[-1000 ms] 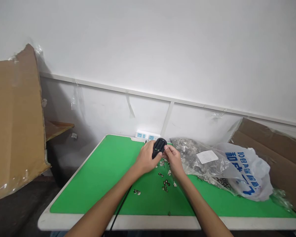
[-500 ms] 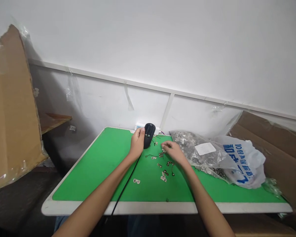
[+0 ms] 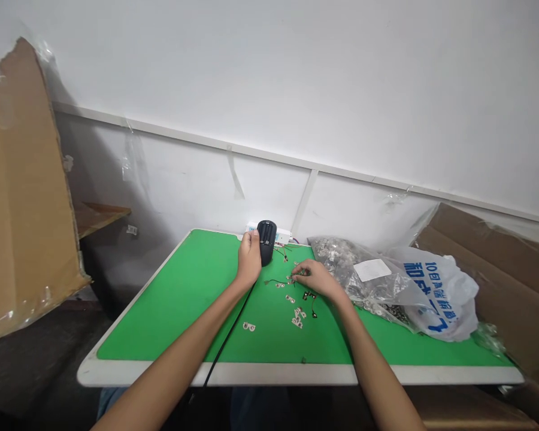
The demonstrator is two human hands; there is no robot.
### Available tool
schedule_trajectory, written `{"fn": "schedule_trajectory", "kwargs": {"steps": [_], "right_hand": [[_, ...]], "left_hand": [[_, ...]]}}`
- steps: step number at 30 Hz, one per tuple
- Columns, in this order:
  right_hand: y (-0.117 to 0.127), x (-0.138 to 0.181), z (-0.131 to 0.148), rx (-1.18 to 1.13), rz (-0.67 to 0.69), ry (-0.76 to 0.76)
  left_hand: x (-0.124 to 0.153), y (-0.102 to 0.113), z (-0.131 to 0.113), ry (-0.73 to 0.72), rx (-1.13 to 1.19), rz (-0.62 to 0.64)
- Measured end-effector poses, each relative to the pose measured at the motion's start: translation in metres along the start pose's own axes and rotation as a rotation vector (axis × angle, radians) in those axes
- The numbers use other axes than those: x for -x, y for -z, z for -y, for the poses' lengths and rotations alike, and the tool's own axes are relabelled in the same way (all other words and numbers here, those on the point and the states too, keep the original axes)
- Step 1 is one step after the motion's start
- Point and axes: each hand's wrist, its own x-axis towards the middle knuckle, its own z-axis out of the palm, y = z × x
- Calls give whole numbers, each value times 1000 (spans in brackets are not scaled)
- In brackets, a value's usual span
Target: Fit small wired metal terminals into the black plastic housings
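Observation:
My left hand (image 3: 248,261) is closed round a black oval device (image 3: 266,242) and holds it upright over the far part of the green table mat (image 3: 197,299). A black cable (image 3: 227,341) runs from that hand back toward me. My right hand (image 3: 315,278) rests low on the mat among several small metal clips (image 3: 296,305), its fingertips pinched at one of them.
A clear bag of metal parts (image 3: 354,275) and a white plastic bag with blue print (image 3: 440,293) lie on the right of the table. A white power strip (image 3: 282,234) sits at the far edge. Cardboard sheets (image 3: 22,197) stand left and right.
My hands came apart: the left kept the black device and carried it left, the right dropped to the loose clips on the mat. The view also shifted slightly.

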Motion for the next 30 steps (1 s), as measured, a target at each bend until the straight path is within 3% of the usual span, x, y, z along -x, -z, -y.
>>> {"fn": "schedule_trajectory", "kwargs": {"steps": [4,7,10,16,21,25,30], "right_hand": [[-5,-2,2,149,77,-28],[-9,-3,3,199,80,-28],[-10,-3,5,161,59,-20],[-4,-3,10,-96,-66,-138],[-5,-4,15,-607,-151,-328],[-7,-3,17,-876,-87,-406],[-8,-3,19,-947,-65,-421]], "left_hand": [[-3,-6,3,201,217,-63],[-4,-10,0,408,425,-43],[-2,-11,-5,497,508,-14],[-1,-10,-9,524,476,-10],[1,-9,-13,541,454,61],[2,-9,-16,541,460,59],[1,-12,-16,508,416,46]]}}
